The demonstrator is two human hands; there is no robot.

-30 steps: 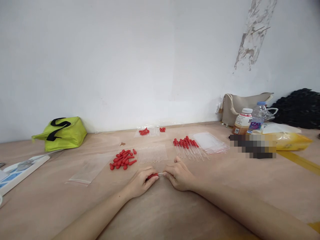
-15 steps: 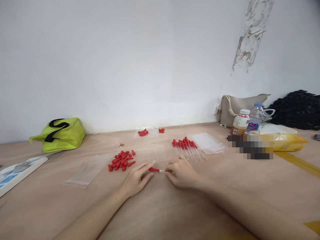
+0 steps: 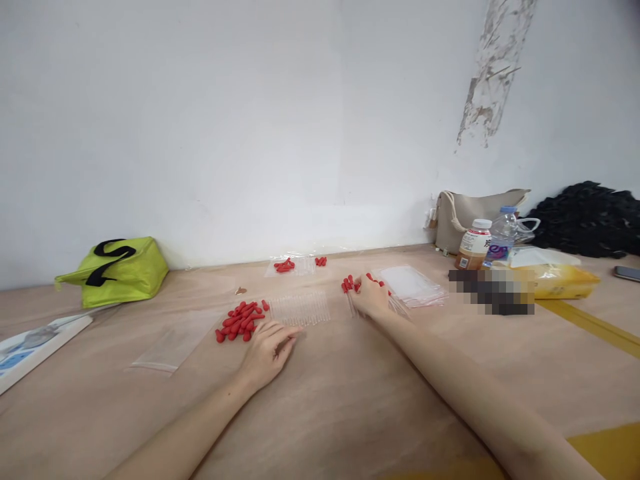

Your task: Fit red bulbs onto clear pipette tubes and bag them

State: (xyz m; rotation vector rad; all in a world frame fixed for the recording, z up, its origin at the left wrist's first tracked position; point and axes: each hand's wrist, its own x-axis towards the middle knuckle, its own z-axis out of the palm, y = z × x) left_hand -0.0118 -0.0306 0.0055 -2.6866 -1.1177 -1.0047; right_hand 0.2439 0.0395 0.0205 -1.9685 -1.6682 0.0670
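My left hand (image 3: 267, 350) rests on the table with nothing in it, thumb apart from the stretched fingers. Just behind it lies a pile of red rubber bulbs (image 3: 243, 320). A row of thin clear tubes (image 3: 300, 309) is spread beyond its fingertips. My right hand (image 3: 373, 297) reaches over a group of droppers (image 3: 349, 285), clear tubes with red bulbs on their ends. Its fingers are curled around a dropper among them; the fingertips and most of that dropper are hidden behind the hand.
White plastic bags (image 3: 413, 285) lie right of the droppers, a clear zip bag (image 3: 177, 343) at left. Farther back are more bulbs (image 3: 285, 265). A green bag (image 3: 127, 270), a power strip (image 3: 45, 347), bottles (image 3: 474, 247) and a yellow packet (image 3: 565, 280) stand around the sides.
My right hand has carried the dropper from in front of my left hand away and right, to the group of droppers. My left hand has stayed nearly in place.
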